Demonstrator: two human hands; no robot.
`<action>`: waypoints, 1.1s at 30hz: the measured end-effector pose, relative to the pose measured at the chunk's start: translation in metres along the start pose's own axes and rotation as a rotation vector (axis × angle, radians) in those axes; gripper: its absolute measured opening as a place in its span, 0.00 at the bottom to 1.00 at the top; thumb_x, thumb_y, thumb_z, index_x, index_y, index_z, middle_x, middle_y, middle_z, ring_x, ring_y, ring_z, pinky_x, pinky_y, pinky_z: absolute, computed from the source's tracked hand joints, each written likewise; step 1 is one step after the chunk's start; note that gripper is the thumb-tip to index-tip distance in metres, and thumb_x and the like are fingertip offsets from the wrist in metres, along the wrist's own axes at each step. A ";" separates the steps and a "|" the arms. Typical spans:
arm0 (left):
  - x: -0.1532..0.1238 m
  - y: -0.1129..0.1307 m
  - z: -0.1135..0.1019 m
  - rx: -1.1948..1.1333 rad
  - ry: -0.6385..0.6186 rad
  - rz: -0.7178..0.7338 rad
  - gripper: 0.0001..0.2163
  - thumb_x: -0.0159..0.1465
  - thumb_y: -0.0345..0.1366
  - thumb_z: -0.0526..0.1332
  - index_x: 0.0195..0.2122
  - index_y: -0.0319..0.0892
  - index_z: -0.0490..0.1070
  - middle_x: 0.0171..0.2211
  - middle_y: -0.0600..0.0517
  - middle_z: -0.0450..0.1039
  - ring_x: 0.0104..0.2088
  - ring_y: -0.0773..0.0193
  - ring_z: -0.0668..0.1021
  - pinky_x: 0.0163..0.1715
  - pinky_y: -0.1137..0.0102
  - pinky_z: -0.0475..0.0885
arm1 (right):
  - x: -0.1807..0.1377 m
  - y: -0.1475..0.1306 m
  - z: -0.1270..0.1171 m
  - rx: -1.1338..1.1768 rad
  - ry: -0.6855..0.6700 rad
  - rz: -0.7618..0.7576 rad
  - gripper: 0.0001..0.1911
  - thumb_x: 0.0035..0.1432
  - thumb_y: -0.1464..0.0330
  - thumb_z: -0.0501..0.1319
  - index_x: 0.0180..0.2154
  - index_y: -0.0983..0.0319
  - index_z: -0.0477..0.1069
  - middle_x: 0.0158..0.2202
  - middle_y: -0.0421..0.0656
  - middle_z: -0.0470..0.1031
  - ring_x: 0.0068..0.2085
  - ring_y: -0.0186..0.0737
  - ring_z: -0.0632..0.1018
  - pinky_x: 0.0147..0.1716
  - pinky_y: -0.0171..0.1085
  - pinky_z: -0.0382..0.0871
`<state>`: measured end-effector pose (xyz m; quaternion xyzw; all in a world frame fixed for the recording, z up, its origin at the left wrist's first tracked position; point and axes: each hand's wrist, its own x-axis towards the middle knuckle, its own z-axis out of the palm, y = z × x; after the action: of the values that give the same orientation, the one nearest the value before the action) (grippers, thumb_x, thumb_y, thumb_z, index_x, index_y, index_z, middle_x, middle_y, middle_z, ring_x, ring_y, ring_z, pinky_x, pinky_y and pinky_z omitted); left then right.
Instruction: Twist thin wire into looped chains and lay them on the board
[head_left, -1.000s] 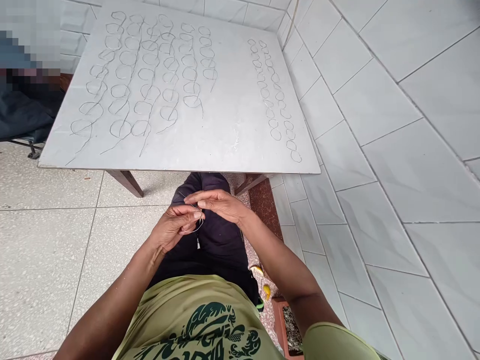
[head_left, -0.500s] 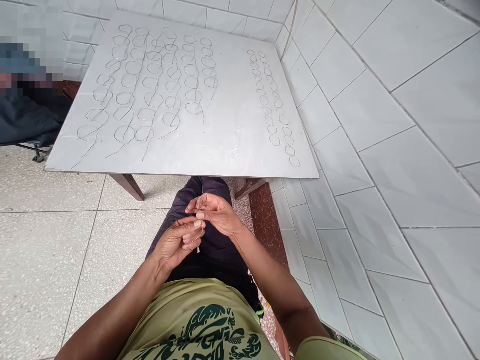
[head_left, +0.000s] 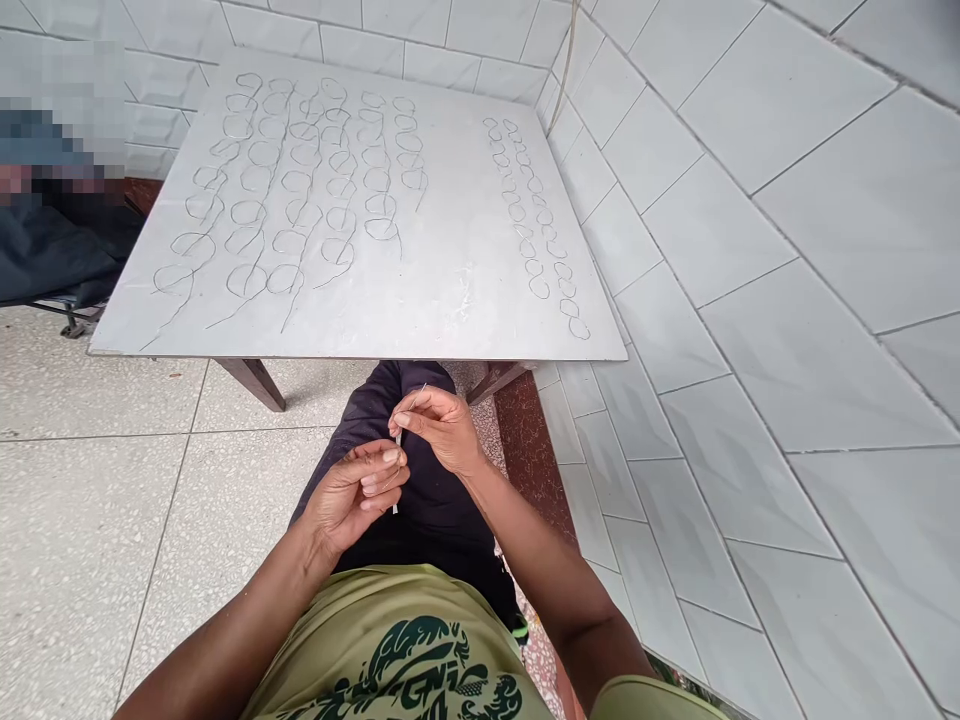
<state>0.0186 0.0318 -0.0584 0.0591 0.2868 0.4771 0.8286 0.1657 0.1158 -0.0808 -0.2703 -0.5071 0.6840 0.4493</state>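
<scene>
Over my lap, my left hand [head_left: 361, 485] is closed, with thumb and forefinger pinched on a thin wire [head_left: 394, 473] that curves past the fingers. My right hand [head_left: 439, 425] is a little higher and to the right, also pinching; a thin wire end sticks up above its knuckles. The two hands are slightly apart. Whether one wire runs between them I cannot tell. A narrow white strip [head_left: 395, 508] shows below the left fingertips against the dark trousers [head_left: 367, 415].
A white tabletop [head_left: 442, 320] stands ahead, bearing rows of thin wire loops [head_left: 251, 212] with loose tails on the left and two chains of smaller loops [head_left: 525, 215] on the right. Tiled walls [head_left: 712, 250] close in behind and right. A person in dark clothing [head_left: 60, 250] is at the left.
My right hand has drawn slightly away from the left, opening a small gap, and a wire end now shows above it. The view has tilted a little.
</scene>
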 end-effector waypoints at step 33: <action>-0.004 -0.005 -0.003 -0.082 0.045 0.003 0.06 0.56 0.25 0.72 0.28 0.36 0.75 0.21 0.60 0.53 0.19 0.78 0.54 0.12 0.84 0.53 | 0.001 -0.002 0.003 -0.361 0.097 -0.290 0.06 0.62 0.67 0.68 0.41 0.57 0.83 0.35 0.42 0.83 0.36 0.38 0.82 0.39 0.40 0.79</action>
<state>0.0193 0.0255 -0.0613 0.0146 0.2855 0.4911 0.8229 0.1638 0.1151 -0.0774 -0.3030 -0.6325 0.4969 0.5111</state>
